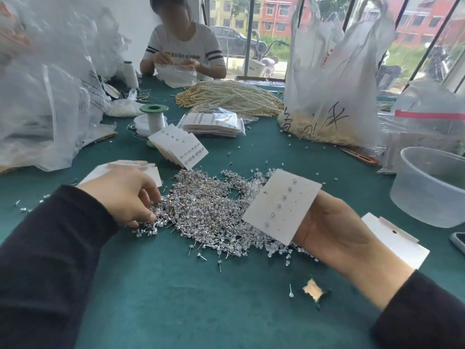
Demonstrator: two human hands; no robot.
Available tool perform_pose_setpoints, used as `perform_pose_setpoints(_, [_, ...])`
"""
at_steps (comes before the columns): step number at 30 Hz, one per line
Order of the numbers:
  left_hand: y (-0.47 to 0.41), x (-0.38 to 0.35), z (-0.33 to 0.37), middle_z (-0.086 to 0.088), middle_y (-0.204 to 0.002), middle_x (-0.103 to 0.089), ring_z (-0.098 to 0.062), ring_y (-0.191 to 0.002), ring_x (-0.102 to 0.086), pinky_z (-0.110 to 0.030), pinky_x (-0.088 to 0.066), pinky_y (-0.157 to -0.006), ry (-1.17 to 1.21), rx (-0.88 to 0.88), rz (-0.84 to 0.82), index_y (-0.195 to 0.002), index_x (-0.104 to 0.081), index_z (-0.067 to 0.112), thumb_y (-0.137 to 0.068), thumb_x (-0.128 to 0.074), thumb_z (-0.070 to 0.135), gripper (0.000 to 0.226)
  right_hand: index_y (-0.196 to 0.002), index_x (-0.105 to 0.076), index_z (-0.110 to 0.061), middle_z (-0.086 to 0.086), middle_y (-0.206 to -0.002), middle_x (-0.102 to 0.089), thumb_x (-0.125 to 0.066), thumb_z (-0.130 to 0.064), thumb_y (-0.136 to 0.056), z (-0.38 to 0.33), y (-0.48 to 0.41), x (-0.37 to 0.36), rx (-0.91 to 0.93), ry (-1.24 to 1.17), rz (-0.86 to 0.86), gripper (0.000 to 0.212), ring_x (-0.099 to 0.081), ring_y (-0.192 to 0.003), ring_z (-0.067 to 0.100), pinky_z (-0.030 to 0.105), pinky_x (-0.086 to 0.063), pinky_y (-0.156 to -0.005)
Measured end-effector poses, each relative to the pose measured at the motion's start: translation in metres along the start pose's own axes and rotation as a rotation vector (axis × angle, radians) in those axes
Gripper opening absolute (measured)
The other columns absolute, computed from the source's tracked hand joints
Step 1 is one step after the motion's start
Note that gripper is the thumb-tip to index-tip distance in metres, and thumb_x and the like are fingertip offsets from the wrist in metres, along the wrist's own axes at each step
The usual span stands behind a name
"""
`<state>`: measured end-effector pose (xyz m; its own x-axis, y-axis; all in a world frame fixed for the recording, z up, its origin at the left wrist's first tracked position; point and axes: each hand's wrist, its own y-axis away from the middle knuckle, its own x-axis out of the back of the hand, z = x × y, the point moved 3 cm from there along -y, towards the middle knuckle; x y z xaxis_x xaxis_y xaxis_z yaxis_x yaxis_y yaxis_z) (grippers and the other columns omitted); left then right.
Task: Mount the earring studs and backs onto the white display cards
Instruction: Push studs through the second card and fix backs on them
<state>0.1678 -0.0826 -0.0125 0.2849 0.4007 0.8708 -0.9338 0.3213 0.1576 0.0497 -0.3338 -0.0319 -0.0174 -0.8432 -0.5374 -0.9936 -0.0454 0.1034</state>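
White card (281,207) tilted in right hand (336,231), left hand (123,195) curled over studs (208,214)

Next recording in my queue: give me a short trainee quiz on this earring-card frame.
1. True or false: the right hand holds a white card that already carries studs.
2. The left hand has its fingertips down in: A the stud pile, B the clear tub, C the green spool.
3. What colour is the table cloth?
Key: 1 true; 2 A; 3 green.
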Motion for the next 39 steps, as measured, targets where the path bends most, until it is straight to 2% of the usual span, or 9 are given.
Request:
perform_pose_setpoints(5, [-0.004,0.002,-0.003,0.002,-0.049,-0.067,-0.013,-0.047,-0.065,-0.027,-0.055,-0.057,0.038,-0.048,0.033,-0.063,-0.069,0.015,-0.066,-0.078,0.005,0.013,-0.094,-0.073,-0.019,0.005,-0.1,-0.072,-0.064,-0.03,-0.063,0.003,0.0,-0.003,-0.011,0.071,-0.023,0.035,-0.069,-0.089,0.021,0.041,-0.051,-0.081])
perform_pose_setpoints(12, [-0.007,0.008,-0.007,-0.009,-0.054,-0.068,-0.024,-0.053,-0.068,-0.032,-0.057,-0.062,0.261,-0.052,0.073,-0.063,-0.071,0.008,-0.065,-0.08,0.011,0.01,-0.093,-0.073,-0.018,0.006,-0.096,-0.072,-0.078,-0.031,-0.049,-0.003,0.003,-0.013,0.047,0.071,-0.019,0.046,-0.07,-0.084,0.022,0.038,-0.057,-0.064])
perform_pose_setpoints(16, [-0.005,0.006,-0.004,-0.01,-0.053,-0.067,-0.022,-0.049,-0.065,-0.029,-0.056,-0.054,0.377,-0.079,0.137,-0.062,-0.068,0.009,-0.067,-0.078,0.014,0.013,-0.104,-0.064,-0.011,0.006,-0.091,-0.073,-0.061,-0.025,-0.066,-0.008,0.0,-0.023,0.096,0.102,0.021,0.04,-0.071,-0.079,0.021,0.037,-0.058,-0.061])
perform_pose_setpoints(19, [-0.001,0.006,0.004,-0.006,-0.058,-0.07,-0.021,-0.055,-0.068,-0.031,-0.057,-0.062,0.385,-0.147,0.193,-0.069,-0.069,0.012,-0.067,-0.078,0.014,0.009,-0.117,-0.056,-0.004,0.01,-0.094,-0.071,-0.055,-0.017,-0.075,-0.003,-0.01,-0.031,0.068,0.096,0.034,0.045,-0.07,-0.078,0.023,0.033,-0.057,-0.055])
perform_pose_setpoints(24, [0.015,-0.001,0.035,-0.004,-0.066,-0.073,-0.02,-0.063,-0.071,-0.027,-0.058,-0.062,0.649,-0.36,0.255,-0.075,-0.07,0.015,-0.065,-0.077,0.002,0.018,-0.115,-0.053,-0.008,0.014,-0.1,-0.069,-0.054,-0.01,-0.082,0.011,-0.024,-0.031,0.02,-0.015,0.061,0.033,-0.07,-0.082,0.026,0.036,-0.058,-0.059])
perform_pose_setpoints(28, [0.013,-0.002,0.034,0.0,-0.059,-0.07,-0.012,-0.052,-0.067,-0.022,-0.056,-0.058,0.366,-0.318,0.362,-0.069,-0.069,0.016,-0.069,-0.077,0.013,0.009,-0.116,-0.055,-0.008,0.014,-0.102,-0.069,-0.058,-0.012,-0.075,0.015,-0.023,-0.024,0.008,-0.06,0.064,0.042,-0.07,-0.081,0.025,0.033,-0.056,-0.057])
perform_pose_setpoints(32, [0.012,0.003,0.021,0.004,-0.053,-0.065,-0.009,-0.043,-0.062,-0.018,-0.05,-0.047,0.081,-0.261,0.238,-0.065,-0.063,0.021,-0.077,-0.07,0.015,0.015,-0.117,-0.056,-0.007,0.013,-0.101,-0.069,-0.056,-0.013,-0.077,0.016,-0.021,-0.021,0.011,-0.051,0.076,0.04,-0.07,-0.079,0.024,0.032,-0.056,-0.056])
perform_pose_setpoints(36, [0.008,0.007,0.013,0.01,-0.06,-0.062,-0.009,-0.056,-0.057,-0.029,-0.047,-0.07,-0.173,-0.251,0.216,-0.064,-0.05,0.029,-0.083,-0.063,0.023,0.023,-0.113,-0.058,-0.005,0.014,-0.102,-0.067,-0.055,-0.013,-0.077,0.016,-0.019,-0.021,0.005,-0.038,0.07,0.037,-0.07,-0.079,0.024,0.03,-0.055,-0.053])
perform_pose_setpoints(39, [0.005,0.008,0.007,0.011,-0.064,-0.061,-0.017,-0.068,-0.057,-0.036,-0.048,-0.078,-0.17,-0.245,0.229,-0.066,-0.048,0.03,-0.084,-0.06,0.026,0.022,-0.114,-0.059,-0.004,0.013,-0.099,-0.07,-0.057,-0.014,-0.075,0.013,-0.017,-0.02,0.011,-0.022,0.055,0.04,-0.07,-0.081,0.025,0.029,-0.055,-0.053])
